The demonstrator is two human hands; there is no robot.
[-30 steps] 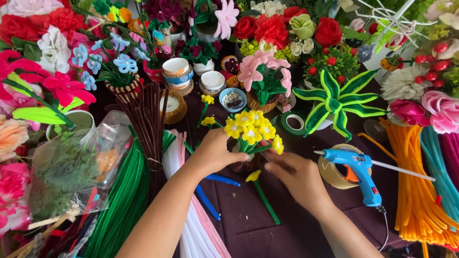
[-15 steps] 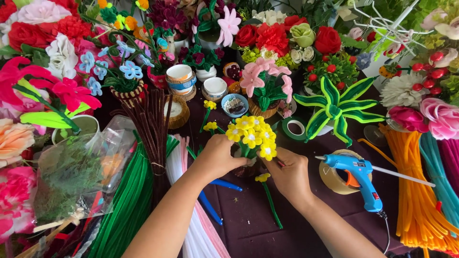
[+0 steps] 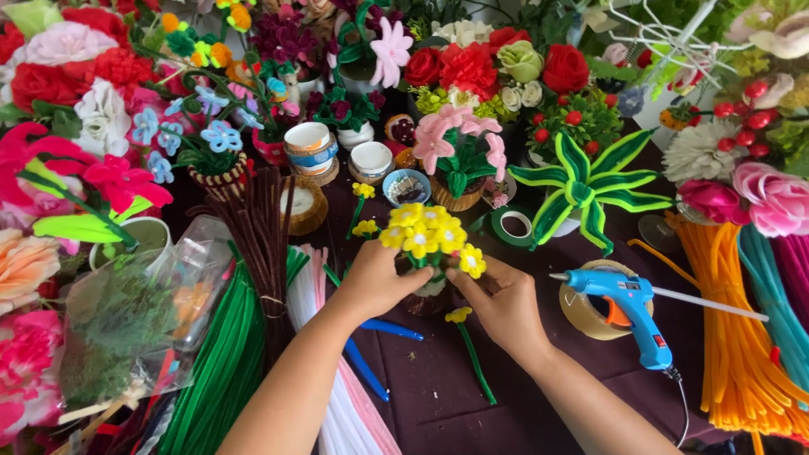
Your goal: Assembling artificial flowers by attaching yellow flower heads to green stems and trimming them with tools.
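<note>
A small pot of yellow pipe-cleaner flowers point(image 3: 425, 232) stands at the table's middle. My left hand point(image 3: 377, 278) wraps the pot's left side and steadies it. From the right, my right hand point(image 3: 503, 303) pinches one yellow flower point(image 3: 472, 261) at the bunch's edge. A loose yellow flower with a green stem point(image 3: 470, 347) lies on the dark cloth under my right hand. Two more yellow flowers point(image 3: 364, 211) lie behind the pot.
A blue glue gun point(image 3: 628, 313) rests on a tape roll point(image 3: 590, 313) at right, beside orange pipe cleaners point(image 3: 729, 337). Green pipe cleaners point(image 3: 221, 371), brown ones point(image 3: 261, 244), blue-handled pliers point(image 3: 371, 354), green tape point(image 3: 514, 226), small cups point(image 3: 310, 147) and many craft flowers surround the work area.
My right hand has come up from the loose flower on the cloth to the right edge of the yellow bunch. My left hand stays on the pot.
</note>
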